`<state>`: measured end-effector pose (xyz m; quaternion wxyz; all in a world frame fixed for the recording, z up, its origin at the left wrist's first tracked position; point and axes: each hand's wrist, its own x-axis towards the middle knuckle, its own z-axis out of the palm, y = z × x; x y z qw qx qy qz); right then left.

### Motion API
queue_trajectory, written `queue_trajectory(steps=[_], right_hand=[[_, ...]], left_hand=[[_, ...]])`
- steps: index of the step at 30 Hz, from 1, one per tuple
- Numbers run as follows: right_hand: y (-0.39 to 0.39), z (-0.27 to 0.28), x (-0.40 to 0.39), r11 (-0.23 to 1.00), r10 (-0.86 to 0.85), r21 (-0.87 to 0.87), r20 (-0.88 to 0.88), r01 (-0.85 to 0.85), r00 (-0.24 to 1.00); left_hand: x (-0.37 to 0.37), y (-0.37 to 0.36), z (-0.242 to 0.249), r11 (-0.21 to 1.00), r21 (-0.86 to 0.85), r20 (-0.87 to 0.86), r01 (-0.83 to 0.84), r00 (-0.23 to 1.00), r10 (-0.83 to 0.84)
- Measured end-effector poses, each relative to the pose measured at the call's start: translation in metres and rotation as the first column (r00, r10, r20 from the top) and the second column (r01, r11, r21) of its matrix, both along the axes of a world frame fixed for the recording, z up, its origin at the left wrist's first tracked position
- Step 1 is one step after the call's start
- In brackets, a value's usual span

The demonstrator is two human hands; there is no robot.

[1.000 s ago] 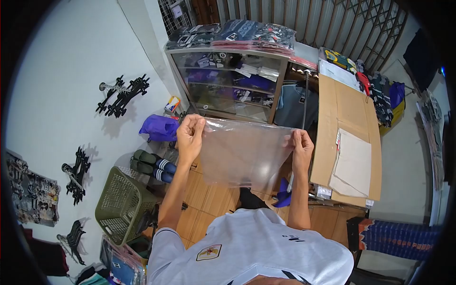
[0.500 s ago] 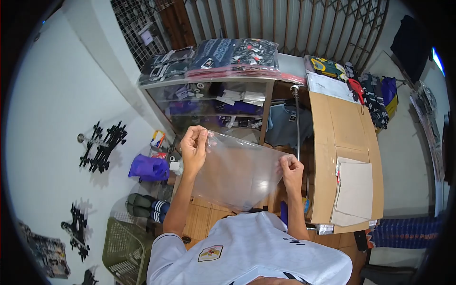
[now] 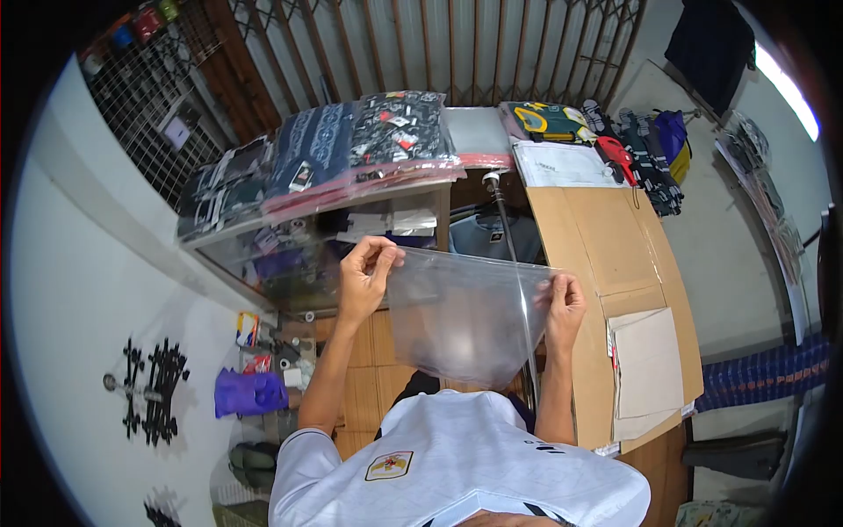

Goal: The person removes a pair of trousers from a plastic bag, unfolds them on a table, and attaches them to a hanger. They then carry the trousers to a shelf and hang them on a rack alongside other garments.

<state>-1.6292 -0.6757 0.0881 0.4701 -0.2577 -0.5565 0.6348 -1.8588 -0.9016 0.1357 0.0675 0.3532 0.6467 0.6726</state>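
Note:
A clear plastic bag (image 3: 461,316) hangs in front of my chest, stretched between both hands. My left hand (image 3: 367,277) pinches its upper left corner with fingers and thumb. My right hand (image 3: 564,303) grips its upper right edge. The bag looks empty and I can see the floor and cabinet through it. It hangs above my white shirt (image 3: 457,465).
A glass display cabinet (image 3: 325,233) topped with packaged clothes stands ahead left. A cardboard-covered table (image 3: 606,255) with paper sheets (image 3: 645,360) is on the right. A metal rod (image 3: 502,220) stands between them. Black hangers (image 3: 149,391) and a purple bag (image 3: 250,393) lie on the floor left.
The view has tilted upward and to the left, so the cabinet and table sit lower in frame. Both hands still hold the bag, now raised slightly and more level.

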Motion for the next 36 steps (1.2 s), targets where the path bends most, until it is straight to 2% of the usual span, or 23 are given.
queue_trajectory(steps=[3, 5, 11, 13, 14, 15, 17, 18, 19, 22, 25, 29, 36], right_hand=[[0.032, 0.006, -0.024, 0.994, -0.107, 0.031, -0.006, 0.107, 0.994], [0.050, 0.017, -0.038, 0.974, -0.198, 0.117, 0.009, 0.196, 0.980], [0.100, 0.044, -0.081, 0.886, -0.390, 0.255, -0.038, 0.386, 0.920], [0.115, 0.052, -0.090, 0.854, -0.448, 0.280, -0.034, 0.439, 0.893], [0.124, 0.055, -0.096, 0.835, -0.477, 0.297, -0.032, 0.464, 0.878], [0.134, 0.058, -0.103, 0.815, -0.502, 0.314, -0.033, 0.486, 0.864], [0.155, 0.062, -0.118, 0.794, -0.521, 0.335, -0.054, 0.507, 0.852], [0.166, 0.064, -0.127, 0.785, -0.524, 0.349, -0.064, 0.511, 0.849], [0.180, 0.066, -0.137, 0.777, -0.525, 0.363, -0.077, 0.514, 0.848], [0.223, 0.070, -0.171, 0.754, -0.552, 0.357, -0.110, 0.551, 0.827], [0.273, 0.069, -0.209, 0.763, -0.548, 0.341, -0.110, 0.549, 0.829], [0.363, 0.048, -0.262, 0.811, -0.497, 0.308, -0.086, 0.498, 0.863], [0.506, -0.001, -0.386, 0.914, -0.308, 0.269, -0.024, 0.303, 0.951]], left_hand=[[-0.047, 0.037, -0.002, 0.989, -0.028, 0.000, 0.148, 0.989, -0.148], [-0.080, 0.062, -0.003, 0.974, -0.073, 0.003, 0.213, 0.977, -0.213], [-0.163, 0.145, 0.013, 0.926, -0.182, -0.130, 0.332, 0.925, -0.357], [-0.187, 0.175, 0.014, 0.884, -0.219, -0.017, 0.413, 0.904, -0.427], [-0.199, 0.193, 0.013, 0.844, -0.165, 0.066, 0.511, 0.859, -0.507], [-0.206, 0.203, 0.029, 0.794, -0.282, 0.220, 0.538, 0.842, -0.492], [-0.230, 0.241, 0.022, 0.762, -0.189, 0.256, 0.619, 0.780, -0.571], [-0.240, 0.259, 0.023, 0.749, -0.157, 0.298, 0.643, 0.754, -0.585], [-0.249, 0.275, 0.025, 0.741, -0.200, 0.316, 0.641, 0.758, -0.571], [-0.278, 0.328, 0.026, 0.706, -0.082, 0.432, 0.703, 0.664, -0.611], [-0.313, 0.381, 0.025, 0.697, -0.083, 0.408, 0.713, 0.662, -0.629], [-0.363, 0.445, 0.025, 0.727, -0.126, 0.431, 0.675, 0.698, -0.572], [-0.453, 0.532, 0.012, 0.839, -0.268, 0.410, 0.475, 0.844, -0.346]])
